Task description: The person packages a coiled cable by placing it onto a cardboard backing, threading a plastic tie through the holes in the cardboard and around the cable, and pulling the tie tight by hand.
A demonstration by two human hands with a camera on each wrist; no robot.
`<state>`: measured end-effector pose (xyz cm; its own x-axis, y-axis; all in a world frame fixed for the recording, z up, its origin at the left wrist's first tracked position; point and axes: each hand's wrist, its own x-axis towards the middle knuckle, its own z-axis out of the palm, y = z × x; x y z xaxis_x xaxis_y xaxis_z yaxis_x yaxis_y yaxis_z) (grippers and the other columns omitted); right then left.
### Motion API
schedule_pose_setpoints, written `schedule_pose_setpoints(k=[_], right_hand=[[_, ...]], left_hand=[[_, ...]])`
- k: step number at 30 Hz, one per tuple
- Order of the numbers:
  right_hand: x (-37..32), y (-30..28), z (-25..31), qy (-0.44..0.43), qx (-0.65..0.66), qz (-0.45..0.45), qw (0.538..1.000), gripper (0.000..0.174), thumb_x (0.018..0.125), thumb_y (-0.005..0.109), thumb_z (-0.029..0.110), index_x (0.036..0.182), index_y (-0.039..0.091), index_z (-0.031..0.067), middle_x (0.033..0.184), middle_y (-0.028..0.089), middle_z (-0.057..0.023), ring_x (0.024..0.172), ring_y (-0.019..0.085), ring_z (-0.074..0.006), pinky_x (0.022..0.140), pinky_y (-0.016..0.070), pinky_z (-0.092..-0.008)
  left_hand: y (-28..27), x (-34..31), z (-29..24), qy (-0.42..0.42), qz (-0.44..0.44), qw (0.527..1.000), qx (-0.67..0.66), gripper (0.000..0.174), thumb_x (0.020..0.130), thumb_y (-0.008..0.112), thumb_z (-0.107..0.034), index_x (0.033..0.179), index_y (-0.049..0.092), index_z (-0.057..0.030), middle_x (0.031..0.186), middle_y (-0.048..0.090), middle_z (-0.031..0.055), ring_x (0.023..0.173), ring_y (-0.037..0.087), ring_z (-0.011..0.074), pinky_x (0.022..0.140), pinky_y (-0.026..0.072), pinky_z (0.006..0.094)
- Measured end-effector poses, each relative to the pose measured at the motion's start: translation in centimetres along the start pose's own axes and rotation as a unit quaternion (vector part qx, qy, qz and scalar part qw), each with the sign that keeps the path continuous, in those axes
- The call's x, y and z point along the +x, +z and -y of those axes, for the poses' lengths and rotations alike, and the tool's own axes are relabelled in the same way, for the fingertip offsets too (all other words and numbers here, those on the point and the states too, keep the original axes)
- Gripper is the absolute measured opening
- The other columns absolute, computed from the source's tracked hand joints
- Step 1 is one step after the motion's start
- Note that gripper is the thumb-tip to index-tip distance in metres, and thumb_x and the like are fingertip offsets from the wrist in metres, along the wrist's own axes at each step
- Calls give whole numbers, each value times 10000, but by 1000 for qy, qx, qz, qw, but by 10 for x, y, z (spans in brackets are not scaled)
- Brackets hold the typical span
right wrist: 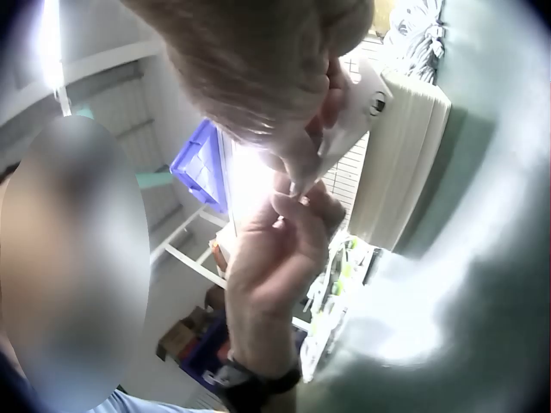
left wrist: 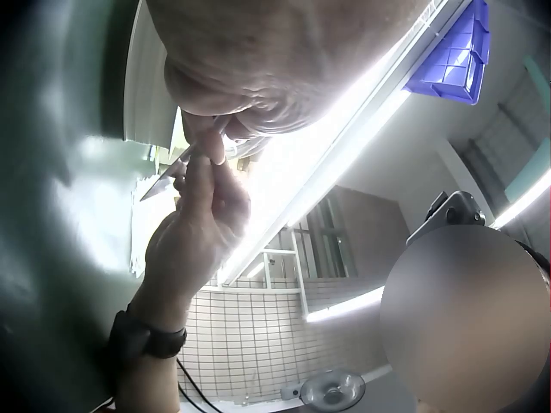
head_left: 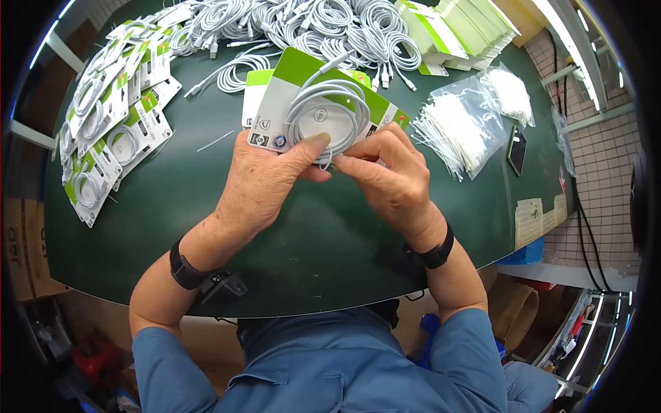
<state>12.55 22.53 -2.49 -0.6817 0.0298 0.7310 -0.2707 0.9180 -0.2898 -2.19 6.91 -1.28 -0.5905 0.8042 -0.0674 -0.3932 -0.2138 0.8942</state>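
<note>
In the head view my left hand (head_left: 258,175) grips a green-and-white packaging card (head_left: 279,96), its thumb pressing a coiled white cable (head_left: 295,120) against the front. More green-and-white card shows behind it. My right hand (head_left: 396,179) is at the coil's lower right edge, thumb and forefinger pinching what looks like a thin white cable tie (head_left: 326,164); its end is hidden by the fingertips. Both wrist views show the fingertips of the two hands meeting at the card's edge. The right wrist view shows part of the card (right wrist: 366,103) edge-on.
Carded cables (head_left: 124,144) are heaped at the left. Loose coiled cables (head_left: 317,20) cover the back of the green table (head_left: 310,255). Card stacks (head_left: 468,34) stand at back right, near a bag of white ties (head_left: 461,124) and a phone (head_left: 516,149).
</note>
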Motion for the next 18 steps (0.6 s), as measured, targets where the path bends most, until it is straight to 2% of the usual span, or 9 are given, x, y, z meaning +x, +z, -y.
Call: schedule_pose_setpoints(k=[3,4,7,11,15,18], right_hand=[[-1,1,-8,101,142,5,985,243,789,877,-65,984,810,63,940,727,-60,810,679,-179,682,563,-281],[-1,1,-8,101,142,5,985,243,789,877,-65,984,810,63,940,727,-60,810,679,-179,682,563,-281],[-2,-1,-8,194,194,-4,962,208,807,875,-64,960,800,56,949,728,-56,792,680,-154,657,562,-258],[-1,2,-7,139,137,11,981,199,813,875,-61,957,787,45,972,734,-65,775,681,-138,655,561,-262],[7,-9,0,125,122,30,984,207,805,884,-51,964,775,24,990,737,-81,783,683,-135,657,555,-255],[8,-21,-7,130,126,-14,983,186,842,862,-49,991,771,13,1002,742,-79,794,682,-126,661,552,-249]], left_hand=[[-6,0,1,13,37,997,70,381,975,768,-30,1326,637,41,1144,747,124,912,752,174,696,662,284],[-5,0,1,14,37,997,70,381,975,768,-30,1326,637,41,1144,747,124,912,752,174,696,662,284],[-2,1,1,36,33,996,74,365,977,768,-38,1315,657,47,1128,759,117,874,747,151,706,646,271],[-8,4,3,49,36,991,122,348,978,778,-52,1297,683,49,1104,773,111,843,743,136,720,638,269],[-10,6,5,62,38,992,105,331,976,790,-64,1274,706,52,1086,782,101,821,738,127,735,633,263],[-9,6,4,55,46,991,113,325,981,783,-60,1275,704,54,1091,781,103,819,736,131,733,633,269]])
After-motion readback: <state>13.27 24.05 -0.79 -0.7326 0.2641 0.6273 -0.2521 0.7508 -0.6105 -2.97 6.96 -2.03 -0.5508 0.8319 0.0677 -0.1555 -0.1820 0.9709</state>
